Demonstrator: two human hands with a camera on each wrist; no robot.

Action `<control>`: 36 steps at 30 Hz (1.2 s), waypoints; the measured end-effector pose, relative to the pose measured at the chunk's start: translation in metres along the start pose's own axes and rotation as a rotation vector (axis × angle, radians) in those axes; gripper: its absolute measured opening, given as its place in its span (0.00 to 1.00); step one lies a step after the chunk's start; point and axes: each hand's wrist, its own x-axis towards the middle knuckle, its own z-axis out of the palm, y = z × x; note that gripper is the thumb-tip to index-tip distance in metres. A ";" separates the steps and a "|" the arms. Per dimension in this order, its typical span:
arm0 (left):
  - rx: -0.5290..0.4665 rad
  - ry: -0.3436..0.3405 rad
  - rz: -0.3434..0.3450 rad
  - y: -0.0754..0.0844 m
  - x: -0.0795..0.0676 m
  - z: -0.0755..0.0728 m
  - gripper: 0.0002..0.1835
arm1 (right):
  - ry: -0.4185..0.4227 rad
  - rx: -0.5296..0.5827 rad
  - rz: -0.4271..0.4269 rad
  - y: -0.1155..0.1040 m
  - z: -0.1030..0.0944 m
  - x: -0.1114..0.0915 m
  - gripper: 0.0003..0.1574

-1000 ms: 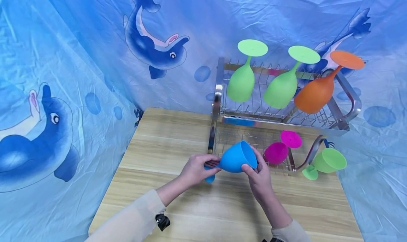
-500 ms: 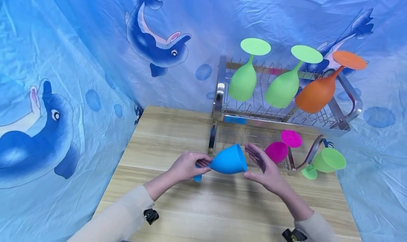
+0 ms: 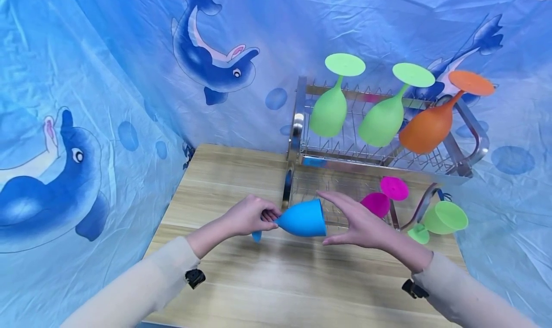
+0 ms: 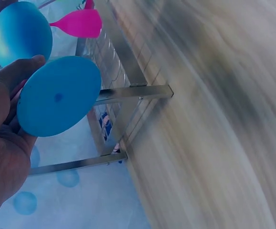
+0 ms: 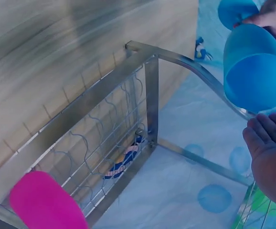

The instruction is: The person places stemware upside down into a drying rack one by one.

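A blue plastic goblet (image 3: 302, 219) lies sideways in the air over the table, its mouth facing right. My left hand (image 3: 252, 216) pinches its stem; the round blue base (image 4: 59, 95) shows beside the palm in the left wrist view. Just right of the rim, my right hand (image 3: 362, 222) is spread with thumb and fingers apart, not touching the goblet. The right wrist view looks into the goblet's mouth (image 5: 257, 81), with the fingers of the right hand (image 5: 271, 152) below it. A magenta goblet (image 3: 376, 204) sits on the lower rack behind the right hand.
A two-tier metal dish rack (image 3: 379, 167) stands behind the hands. Its upper tier bears two upside-down green goblets (image 3: 328, 112) and an orange goblet (image 3: 427, 129). Another green goblet (image 3: 446, 218) is at the rack's right end. A dolphin-print curtain (image 3: 267, 40) surrounds the wooden table (image 3: 233, 175).
My right hand has let go of the goblet's bowl and spread its fingers. My left hand has carried the goblet leftward by its stem.
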 end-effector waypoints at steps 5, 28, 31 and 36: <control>0.009 -0.023 -0.005 0.003 0.001 -0.007 0.10 | -0.028 -0.006 -0.030 -0.001 -0.002 0.008 0.69; 0.101 -0.036 -0.017 0.008 0.004 -0.018 0.14 | 0.029 0.044 -0.028 0.006 0.015 0.016 0.54; 0.138 0.013 -0.012 0.012 0.003 -0.023 0.21 | 0.044 0.100 0.017 0.009 0.018 0.013 0.54; 0.158 0.142 0.003 0.020 -0.011 -0.036 0.28 | 0.097 0.223 0.068 0.013 0.025 0.007 0.53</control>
